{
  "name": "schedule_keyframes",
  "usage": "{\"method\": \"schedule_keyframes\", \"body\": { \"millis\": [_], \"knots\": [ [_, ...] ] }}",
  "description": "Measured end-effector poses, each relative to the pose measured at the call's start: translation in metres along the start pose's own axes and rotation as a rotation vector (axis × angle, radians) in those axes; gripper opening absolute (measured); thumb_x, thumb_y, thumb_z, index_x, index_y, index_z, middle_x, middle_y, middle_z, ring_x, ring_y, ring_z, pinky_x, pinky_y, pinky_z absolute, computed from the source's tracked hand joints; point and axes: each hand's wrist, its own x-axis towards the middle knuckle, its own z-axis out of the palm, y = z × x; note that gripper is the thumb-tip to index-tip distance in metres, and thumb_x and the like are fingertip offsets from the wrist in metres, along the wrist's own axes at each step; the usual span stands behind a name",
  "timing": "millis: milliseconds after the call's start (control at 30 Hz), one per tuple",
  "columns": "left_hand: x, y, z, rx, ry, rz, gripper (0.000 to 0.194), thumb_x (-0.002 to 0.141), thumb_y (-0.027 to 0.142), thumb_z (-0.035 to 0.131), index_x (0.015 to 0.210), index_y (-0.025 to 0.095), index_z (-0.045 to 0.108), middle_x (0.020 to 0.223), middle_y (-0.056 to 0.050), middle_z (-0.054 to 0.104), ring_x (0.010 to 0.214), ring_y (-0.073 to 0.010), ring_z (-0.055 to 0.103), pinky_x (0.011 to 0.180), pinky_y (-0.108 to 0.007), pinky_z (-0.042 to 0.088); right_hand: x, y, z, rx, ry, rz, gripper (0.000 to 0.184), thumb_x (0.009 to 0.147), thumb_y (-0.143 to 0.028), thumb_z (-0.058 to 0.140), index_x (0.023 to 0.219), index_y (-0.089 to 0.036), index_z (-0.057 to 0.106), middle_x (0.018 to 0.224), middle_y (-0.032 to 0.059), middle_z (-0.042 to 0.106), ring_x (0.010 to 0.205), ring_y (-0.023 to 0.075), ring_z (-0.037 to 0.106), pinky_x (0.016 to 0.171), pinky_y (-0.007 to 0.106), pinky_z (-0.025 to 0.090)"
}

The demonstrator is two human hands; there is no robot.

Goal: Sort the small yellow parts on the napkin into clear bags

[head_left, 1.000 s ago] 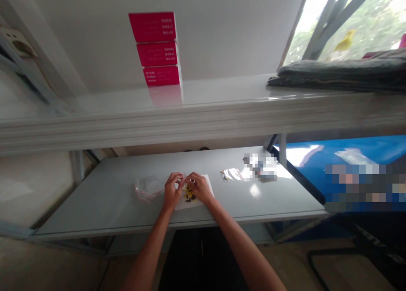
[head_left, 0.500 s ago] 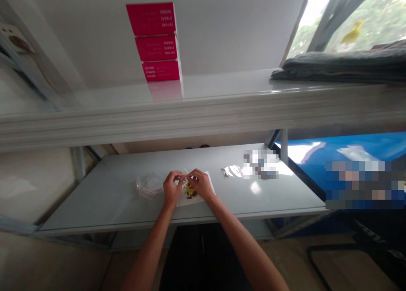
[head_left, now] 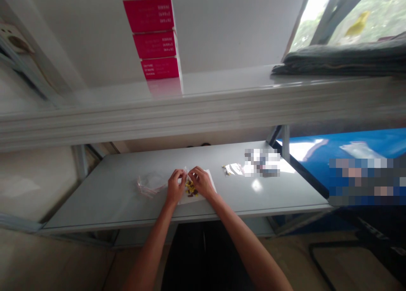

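My left hand (head_left: pixel 176 187) has its fingers pinched at the edge of a small clear plastic bag (head_left: pixel 186 171). From the other side my right hand (head_left: pixel 201 182) pinches at the same bag, its fingertips close to the left ones. Much of the bag is hidden by the fingers. Just below and between the hands is a heap of small yellow and dark brown pieces (head_left: pixel 191 189) over a white sheet (head_left: pixel 210 177). Left of my left hand lies a loose pile of clear plastic bags (head_left: pixel 151 184) with reddish edges.
A filled small bag (head_left: pixel 234 169) lies right of the hands on the grey table (head_left: pixel 104 193). A shelf (head_left: pixel 95 122) crosses above, bearing stacked red boxes (head_left: pixel 155 37) and folded grey cloth (head_left: pixel 339 60). A blue surface (head_left: pixel 311 155) stands at the right.
Both hands stay at the bag over the pieces. My left fingers have shifted slightly right and curled, and the bag's clear edge shows between the hands. The view has tilted a little.
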Motion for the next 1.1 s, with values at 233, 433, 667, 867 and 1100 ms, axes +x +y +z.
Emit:
{"method": "schedule_keyframes", "body": {
  "millis": [233,433,667,867,1100],
  "knots": [
    [0.0,0.002,0.001,0.057,-0.004,0.07,0.016,0.099,0.029,0.052,0.087,0.021,0.06,0.093,-0.005,0.065,0.091,-0.0196,0.063,0.085,-0.033,0.052,-0.001,-0.001,0.001,-0.157,0.041,0.009,0.019,0.099,-0.022,0.052,0.088,-0.02,0.068,0.089,0.0032,0.066,0.069,0.0128,0.058,0.068,0.023,0.041],
    [0.0,0.0,0.0,0.067,0.061,0.028,0.018,0.097,0.029,0.053,0.082,0.021,0.06,0.093,-0.006,0.065,0.09,-0.0194,0.064,0.082,-0.032,0.052,0.002,0.004,-0.007,-0.14,0.157,0.066,0.02,0.097,-0.02,0.049,0.092,-0.02,0.068,0.092,0.0045,0.068,0.069,0.0131,0.061,0.07,0.024,0.044],
    [0.0,-0.001,-0.001,0.073,0.027,0.051,0.015,0.096,0.031,0.058,0.087,0.022,0.067,0.096,-0.006,0.067,0.093,-0.0197,0.066,0.084,-0.032,0.054,-0.003,0.003,-0.005,-0.349,-0.061,-0.074,0.017,0.097,-0.027,0.058,0.093,-0.022,0.074,0.088,0.0043,0.07,0.069,0.0135,0.06,0.066,0.025,0.038],
    [0.0,0.0,0.001,0.146,-0.006,0.104,0.01,0.092,0.023,0.059,0.084,0.022,0.065,0.097,-0.006,0.065,0.095,-0.0209,0.065,0.087,-0.033,0.054,-0.005,0.006,-0.001,-0.452,-0.077,-0.151,0.023,0.097,-0.02,0.057,0.08,-0.02,0.073,0.077,0.0049,0.067,0.069,0.0153,0.057,0.066,0.027,0.033],
    [-0.002,-0.001,0.0,0.157,0.013,0.106,0.013,0.087,0.017,0.06,0.075,0.022,0.06,0.097,-0.006,0.066,0.095,-0.0213,0.065,0.089,-0.035,0.052,-0.003,0.006,-0.003,-0.46,0.089,0.055,0.022,0.091,-0.013,0.059,0.073,-0.021,0.069,0.076,0.0042,0.066,0.066,0.0146,0.054,0.06,0.028,0.028]
  ]
}}
